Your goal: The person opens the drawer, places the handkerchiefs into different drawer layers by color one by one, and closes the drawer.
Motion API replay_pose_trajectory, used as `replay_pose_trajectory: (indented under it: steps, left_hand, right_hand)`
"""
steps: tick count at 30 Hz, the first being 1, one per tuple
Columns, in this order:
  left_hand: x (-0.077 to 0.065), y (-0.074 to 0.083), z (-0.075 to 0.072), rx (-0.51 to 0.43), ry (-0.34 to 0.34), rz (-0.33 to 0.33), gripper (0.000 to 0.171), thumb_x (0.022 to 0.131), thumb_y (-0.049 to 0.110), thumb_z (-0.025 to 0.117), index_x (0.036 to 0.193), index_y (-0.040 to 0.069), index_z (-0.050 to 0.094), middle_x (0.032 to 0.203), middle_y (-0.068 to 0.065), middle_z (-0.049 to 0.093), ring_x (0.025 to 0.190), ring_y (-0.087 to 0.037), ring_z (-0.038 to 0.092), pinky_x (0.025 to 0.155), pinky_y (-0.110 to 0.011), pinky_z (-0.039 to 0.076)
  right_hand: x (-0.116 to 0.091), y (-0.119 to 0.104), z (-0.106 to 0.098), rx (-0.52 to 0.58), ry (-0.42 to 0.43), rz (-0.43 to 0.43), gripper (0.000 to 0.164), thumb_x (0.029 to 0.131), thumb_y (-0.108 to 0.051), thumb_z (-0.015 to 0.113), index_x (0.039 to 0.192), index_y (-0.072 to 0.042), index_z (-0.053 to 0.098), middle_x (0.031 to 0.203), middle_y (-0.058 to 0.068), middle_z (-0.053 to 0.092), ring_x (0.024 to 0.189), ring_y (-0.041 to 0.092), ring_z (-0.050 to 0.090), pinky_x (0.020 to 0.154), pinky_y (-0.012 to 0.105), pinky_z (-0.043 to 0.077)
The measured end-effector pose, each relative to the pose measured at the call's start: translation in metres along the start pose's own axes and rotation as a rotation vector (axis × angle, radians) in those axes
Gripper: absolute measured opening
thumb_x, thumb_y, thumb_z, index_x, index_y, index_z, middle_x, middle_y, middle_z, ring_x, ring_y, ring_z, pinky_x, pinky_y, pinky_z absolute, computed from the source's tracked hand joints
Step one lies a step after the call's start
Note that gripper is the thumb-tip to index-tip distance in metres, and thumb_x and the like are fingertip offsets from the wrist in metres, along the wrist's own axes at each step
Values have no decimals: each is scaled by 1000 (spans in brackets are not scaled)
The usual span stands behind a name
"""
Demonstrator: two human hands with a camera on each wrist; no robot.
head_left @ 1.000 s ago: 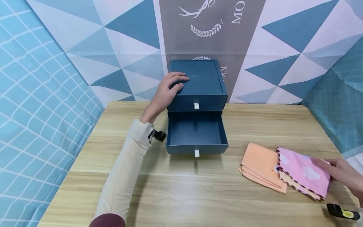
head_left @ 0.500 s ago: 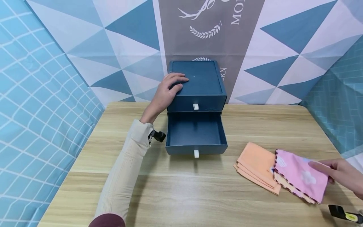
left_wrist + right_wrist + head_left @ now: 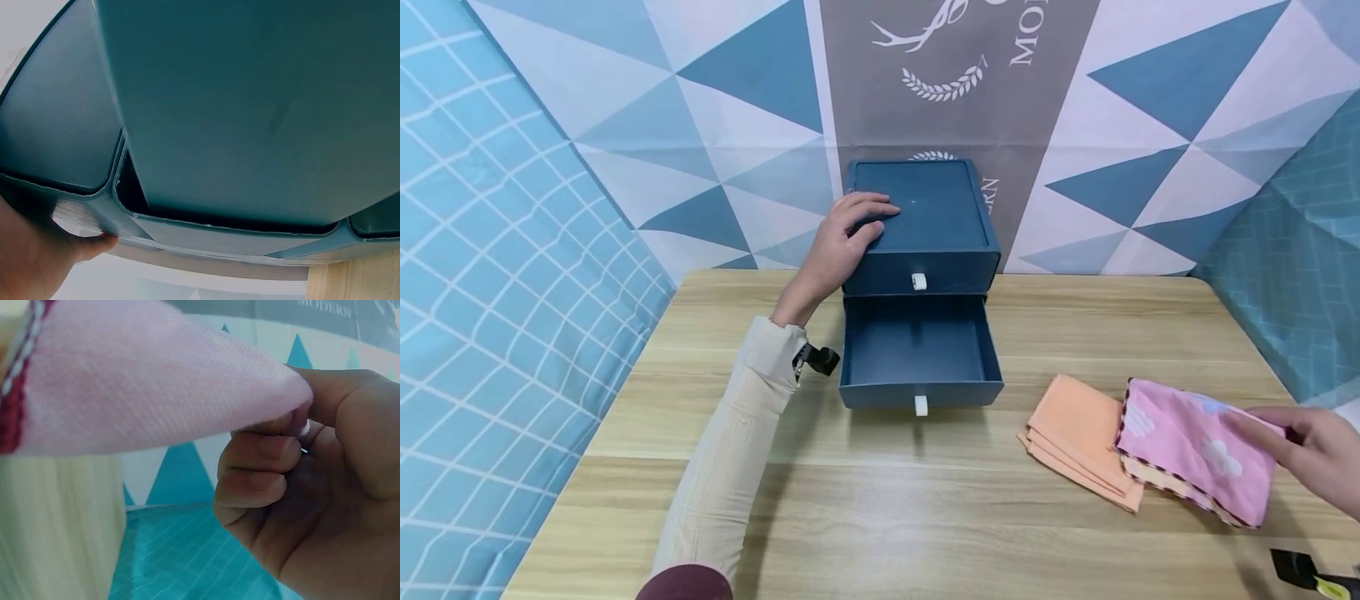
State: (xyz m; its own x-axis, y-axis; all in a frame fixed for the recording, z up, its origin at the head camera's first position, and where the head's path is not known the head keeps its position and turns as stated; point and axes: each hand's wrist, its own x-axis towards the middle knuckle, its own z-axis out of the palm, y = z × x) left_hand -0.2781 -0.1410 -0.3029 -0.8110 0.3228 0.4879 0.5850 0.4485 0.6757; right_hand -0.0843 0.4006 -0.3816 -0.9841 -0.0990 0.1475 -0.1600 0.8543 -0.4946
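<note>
To the right of the blue plastic drawer box [image 3: 936,225] under our resting left hand [image 3: 844,242], our right hand [image 3: 1318,454] pinches the pink patterned fabric cloth [image 3: 1198,454], in what we judge the pick-up step, calling for a steady lift

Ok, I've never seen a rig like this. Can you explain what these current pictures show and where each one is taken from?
There's no machine here: you see a person's two bare hands. The wide picture comes from a camera on the head, looking forward and down. The other two come from cameras worn on the wrists, each close to its own hand's work.

On the wooden table stands a blue drawer box, its lower drawer pulled out. An orange cloth lies folded to its right.

The left hand rests on the box's top left edge. The right hand pinches a pink cloth, which overlaps the orange one in the head view.
</note>
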Motion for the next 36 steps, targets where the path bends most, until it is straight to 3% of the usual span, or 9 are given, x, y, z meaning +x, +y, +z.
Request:
replay_pose_trajectory:
  steps: [4, 9, 12, 15, 19, 21, 28, 34, 36]
  left_hand:
    - [0, 1, 1, -5, -1, 2, 32, 105, 20, 47, 129, 16, 67, 145, 2, 51, 141, -7, 30, 117, -33, 22]
    - [0, 1, 0, -2, 2, 4, 32, 105, 20, 47, 129, 15, 67, 145, 2, 51, 141, -7, 30, 117, -33, 23]
    - [0, 1, 0, -3, 3, 6, 32, 105, 20, 47, 129, 15, 67, 144, 1, 51, 142, -8, 30, 117, -34, 22]
    - [-1, 2, -1, -2, 3, 3, 32, 105, 19, 47, 129, 15, 67, 144, 1, 51, 142, -9, 30, 117, -34, 22]
    - [-2, 1, -1, 3, 3, -1, 32, 105, 20, 47, 129, 16, 67, 144, 2, 51, 142, -9, 29, 117, -34, 21]
    - [-1, 1, 0, 2, 4, 1, 32, 105, 21, 47, 129, 16, 67, 144, 2, 51, 143, -11, 29, 118, -34, 21]
    - [0, -1, 0, 1, 8, 5, 32, 105, 20, 47, 129, 16, 68, 144, 1, 51, 144, -13, 29, 118, -34, 19]
    - [0, -1, 1, -2, 7, 1, 32, 105, 19, 48, 129, 15, 68, 144, 2, 52, 142, -8, 30, 118, -34, 20]
    - [0, -1, 1, -3, 7, 0, 32, 105, 19, 48, 129, 15, 68, 144, 2, 52, 142, -8, 30, 118, -34, 20]
  right_hand:
    - [-3, -13, -3, -13, 59, -30, 13, 96, -14, 66, 91, -19, 77, 55, -14, 30, 48, 3, 29, 43, 27, 21]
    - [-3, -26, -6, 31, 133, -85, 26, 93, -8, 68, 87, -32, 75, 53, -19, 31, 46, 0, 28, 40, 23, 20]
    - [-4, -34, -7, 52, 165, -120, 30, 91, -4, 69, 86, -32, 75, 52, -22, 32, 45, -2, 28, 39, 21, 20]
    - [-5, -44, -9, 30, 186, -117, 33, 91, -5, 69, 87, -38, 74, 52, -21, 34, 46, -3, 29, 39, 23, 20]
    - [-8, -55, -12, -1, 208, -94, 48, 91, -7, 70, 91, -54, 64, 53, -17, 38, 46, -2, 32, 41, 26, 22]
    - [-9, -60, -13, 14, 216, -85, 50, 92, -6, 69, 91, -56, 62, 53, -17, 41, 46, -1, 33, 41, 26, 23]
    - [-9, -74, -17, 63, 255, -103, 48, 89, -2, 71, 87, -50, 67, 52, -19, 47, 46, -2, 36, 42, 24, 25]
    - [-8, -85, -20, 90, 273, -175, 31, 85, 5, 71, 79, -25, 74, 52, -19, 50, 45, -3, 38, 41, 24, 27]
    - [-8, -87, -21, 97, 268, -179, 28, 85, 6, 70, 78, -22, 74, 52, -18, 52, 45, -4, 39, 40, 24, 27]
